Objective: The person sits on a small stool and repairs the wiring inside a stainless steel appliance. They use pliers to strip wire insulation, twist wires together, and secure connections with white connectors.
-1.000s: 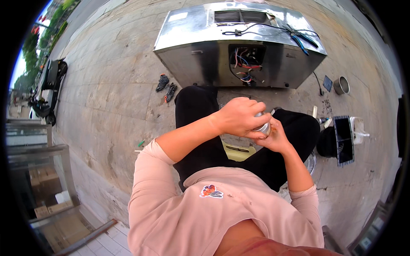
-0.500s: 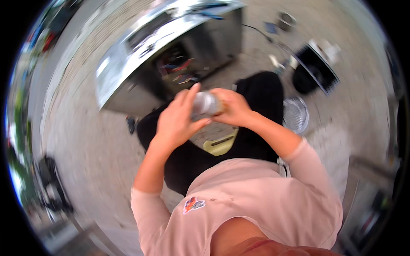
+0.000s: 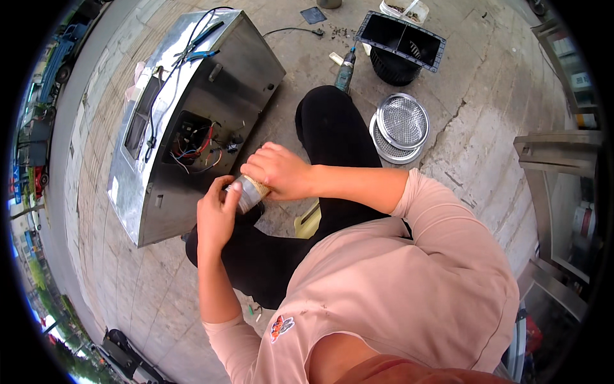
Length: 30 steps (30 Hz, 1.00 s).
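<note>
Above my lap, my left hand (image 3: 217, 214) and my right hand (image 3: 272, 173) both grip a small cylindrical container (image 3: 246, 195), silver-grey with a tan, worn-looking end. My left hand is round its lower left part and my right hand round the upper right end. Just beyond my hands a stainless steel appliance (image 3: 227, 77) stands on the pavement, with an open panel of loose wires (image 3: 198, 144) facing me. Blue-handled pliers (image 3: 201, 54) and a black cable lie on its top.
Past my knee lie a teal power drill (image 3: 345, 72), a black-framed panel (image 3: 384, 35) on a black drum, a white tub (image 3: 416, 11) and round perforated metal trays (image 3: 401, 121). Steel frames (image 3: 556, 153) stand at the right. A parked scooter (image 3: 131, 358) and a road are at the left.
My view has swung to the right, so the appliance now appears further left. My hands and the container have moved left in the picture, and their grip on it has shifted.
</note>
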Each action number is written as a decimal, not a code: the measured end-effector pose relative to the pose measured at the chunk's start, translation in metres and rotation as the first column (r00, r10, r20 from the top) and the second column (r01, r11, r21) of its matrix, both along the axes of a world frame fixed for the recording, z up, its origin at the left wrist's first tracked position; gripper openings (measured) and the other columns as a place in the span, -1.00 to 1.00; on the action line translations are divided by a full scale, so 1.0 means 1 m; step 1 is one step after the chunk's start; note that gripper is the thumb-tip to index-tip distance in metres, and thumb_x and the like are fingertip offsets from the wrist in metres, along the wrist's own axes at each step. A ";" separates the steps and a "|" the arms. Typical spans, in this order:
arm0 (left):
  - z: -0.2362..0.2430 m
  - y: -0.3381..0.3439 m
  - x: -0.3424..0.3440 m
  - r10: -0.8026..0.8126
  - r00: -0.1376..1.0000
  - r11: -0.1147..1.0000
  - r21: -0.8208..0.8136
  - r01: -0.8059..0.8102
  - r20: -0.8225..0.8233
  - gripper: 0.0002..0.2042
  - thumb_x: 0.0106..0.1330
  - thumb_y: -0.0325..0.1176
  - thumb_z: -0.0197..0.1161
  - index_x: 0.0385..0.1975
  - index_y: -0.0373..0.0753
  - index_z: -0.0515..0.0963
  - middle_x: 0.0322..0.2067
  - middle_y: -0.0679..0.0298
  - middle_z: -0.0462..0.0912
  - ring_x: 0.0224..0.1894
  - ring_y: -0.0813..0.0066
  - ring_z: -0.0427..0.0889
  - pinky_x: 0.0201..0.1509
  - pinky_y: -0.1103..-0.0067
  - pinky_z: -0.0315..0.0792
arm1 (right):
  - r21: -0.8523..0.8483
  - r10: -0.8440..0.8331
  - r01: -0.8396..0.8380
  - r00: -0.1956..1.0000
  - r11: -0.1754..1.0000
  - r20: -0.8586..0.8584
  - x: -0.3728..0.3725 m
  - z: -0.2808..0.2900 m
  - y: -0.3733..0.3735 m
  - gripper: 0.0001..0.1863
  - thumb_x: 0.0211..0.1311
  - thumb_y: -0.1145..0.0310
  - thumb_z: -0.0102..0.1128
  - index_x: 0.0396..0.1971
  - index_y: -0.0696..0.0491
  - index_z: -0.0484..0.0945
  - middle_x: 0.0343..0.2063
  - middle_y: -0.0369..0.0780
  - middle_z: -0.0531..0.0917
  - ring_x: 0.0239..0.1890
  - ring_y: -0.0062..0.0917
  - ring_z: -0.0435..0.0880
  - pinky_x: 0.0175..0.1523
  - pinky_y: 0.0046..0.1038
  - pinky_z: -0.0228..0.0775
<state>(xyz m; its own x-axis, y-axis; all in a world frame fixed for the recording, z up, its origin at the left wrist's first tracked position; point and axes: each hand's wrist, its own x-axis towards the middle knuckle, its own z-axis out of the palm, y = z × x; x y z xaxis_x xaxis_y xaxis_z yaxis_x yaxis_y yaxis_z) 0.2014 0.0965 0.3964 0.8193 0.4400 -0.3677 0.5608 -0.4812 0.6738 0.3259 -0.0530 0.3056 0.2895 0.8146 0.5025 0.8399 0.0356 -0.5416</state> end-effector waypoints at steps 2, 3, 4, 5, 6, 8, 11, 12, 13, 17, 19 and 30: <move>-0.012 0.018 -0.001 0.051 0.994 0.913 -0.398 -0.084 -0.092 -0.49 0.47 -0.01 0.05 0.20 -0.29 0.48 -0.57 0.21 0.60 -0.61 0.67 0.47 -0.50 0.67 0.28 | -0.011 -0.006 0.006 0.999 1.000 0.034 0.001 -0.003 0.002 -0.47 -0.25 0.33 0.47 -0.16 0.07 0.50 -0.33 -0.20 0.57 -0.19 -0.27 0.59 -0.03 -0.29 0.35; -0.020 0.019 -0.008 0.094 0.993 0.883 -0.455 -0.118 -0.075 -0.48 0.48 -0.01 0.03 0.25 -0.27 0.43 -0.57 0.20 0.60 -0.61 0.66 0.46 -0.49 0.67 0.29 | -0.028 0.007 -0.007 1.000 1.000 0.019 0.003 -0.005 0.002 -0.46 -0.26 0.34 0.47 -0.16 0.08 0.50 -0.32 -0.19 0.58 -0.18 -0.26 0.60 -0.03 -0.28 0.36; -0.022 0.017 -0.014 0.147 0.987 0.848 -0.507 -0.157 -0.059 -0.47 0.48 -0.01 0.01 0.29 -0.25 0.38 -0.57 0.20 0.60 -0.61 0.66 0.46 -0.49 0.68 0.31 | -0.042 0.029 -0.028 1.000 0.999 0.005 0.003 -0.008 0.004 -0.46 -0.26 0.34 0.46 -0.15 0.08 0.50 -0.30 -0.18 0.58 -0.17 -0.24 0.60 -0.03 -0.27 0.36; -0.021 0.016 -0.019 0.206 0.978 0.811 -0.553 -0.194 -0.040 -0.45 0.49 -0.01 -0.01 0.34 -0.23 0.33 -0.57 0.19 0.60 -0.61 0.65 0.46 -0.48 0.68 0.32 | -0.036 0.001 -0.002 0.999 0.999 -0.048 0.004 -0.009 0.005 -0.44 -0.27 0.35 0.47 -0.14 0.08 0.50 -0.27 -0.16 0.59 -0.15 -0.22 0.60 -0.01 -0.26 0.38; -0.022 0.017 -0.027 0.069 0.992 0.942 -0.336 -0.029 0.106 -0.39 0.45 -0.06 0.07 0.41 -0.22 0.22 -0.39 0.12 0.66 -0.48 0.56 0.58 -0.33 0.64 0.44 | -0.032 -0.021 0.018 0.995 0.999 -0.101 0.006 -0.011 0.001 -0.42 -0.28 0.35 0.47 -0.12 0.09 0.50 -0.24 -0.14 0.60 -0.12 -0.20 0.61 0.01 -0.24 0.40; 0.002 -0.001 -0.016 -0.200 0.948 0.977 0.122 0.174 0.247 -0.16 -0.01 -0.33 0.52 0.36 -0.20 0.29 0.24 0.03 0.43 0.13 0.15 0.55 0.19 0.38 0.47 | -0.006 -0.035 0.035 0.980 0.999 -0.194 0.009 -0.016 0.000 -0.39 -0.29 0.35 0.48 -0.09 0.08 0.50 -0.19 -0.10 0.63 -0.08 -0.15 0.62 0.03 -0.19 0.43; 0.009 -0.001 -0.011 -0.575 0.795 0.749 0.513 0.418 0.192 -0.27 -0.08 -0.49 0.51 0.22 -0.08 0.43 0.32 0.07 0.34 0.31 0.01 0.38 0.32 0.28 0.37 | -0.045 -0.021 0.002 0.912 0.999 -0.410 0.009 -0.012 0.000 -0.37 -0.29 0.36 0.46 -0.05 0.06 0.49 -0.15 -0.07 0.64 -0.05 -0.11 0.62 0.04 -0.17 0.47; 0.003 0.003 -0.011 -0.606 0.773 0.714 0.558 0.424 0.189 -0.32 -0.05 -0.51 0.47 0.19 -0.04 0.46 0.30 0.08 0.36 0.27 0.03 0.41 0.27 0.31 0.40 | -0.065 -0.010 -0.018 0.910 0.998 -0.415 0.009 -0.012 0.002 -0.36 -0.29 0.36 0.46 -0.05 0.05 0.48 -0.15 -0.08 0.64 -0.04 -0.11 0.62 0.04 -0.17 0.48; 0.000 0.009 -0.012 -0.614 0.765 0.696 0.589 0.410 0.194 -0.37 -0.02 -0.54 0.43 0.16 -0.04 0.50 0.24 0.12 0.41 0.20 0.06 0.46 0.19 0.32 0.46 | -0.094 -0.007 -0.035 0.908 0.995 -0.418 0.009 -0.012 0.006 -0.36 -0.29 0.37 0.45 -0.04 0.05 0.48 -0.15 -0.09 0.64 -0.04 -0.11 0.62 0.03 -0.18 0.49; 0.001 0.013 -0.022 -0.445 0.872 0.847 0.411 0.337 0.202 -0.47 0.02 -0.38 0.47 0.08 -0.09 0.54 0.02 0.13 0.50 -0.10 0.14 0.61 -0.04 0.34 0.54 | -0.085 0.056 -0.084 0.958 0.993 -0.281 0.002 -0.011 0.010 -0.37 -0.29 0.38 0.45 -0.06 0.08 0.47 -0.18 -0.10 0.63 -0.07 -0.13 0.61 0.05 -0.20 0.46; -0.002 0.012 -0.024 -0.304 0.937 0.917 0.318 0.239 0.171 -0.50 0.05 -0.28 0.47 0.05 -0.13 0.55 -0.12 0.13 0.54 -0.20 0.17 0.63 -0.11 0.36 0.54 | -0.061 0.109 -0.128 0.964 0.990 -0.241 0.000 -0.010 0.014 -0.37 -0.30 0.38 0.45 -0.07 0.09 0.47 -0.21 -0.11 0.62 -0.09 -0.14 0.61 0.06 -0.21 0.44; -0.048 0.044 -0.028 0.159 0.965 0.596 -0.759 -0.262 -0.208 -0.45 0.47 0.16 -0.16 -0.09 -0.25 0.52 -0.60 0.25 0.44 -0.76 0.74 0.10 -0.71 0.76 -0.07 | -0.007 0.104 -0.105 0.991 0.994 -0.079 -0.004 -0.018 0.027 -0.38 -0.37 0.46 0.47 -0.12 0.08 0.48 -0.24 -0.14 0.62 -0.12 -0.18 0.61 0.02 -0.25 0.41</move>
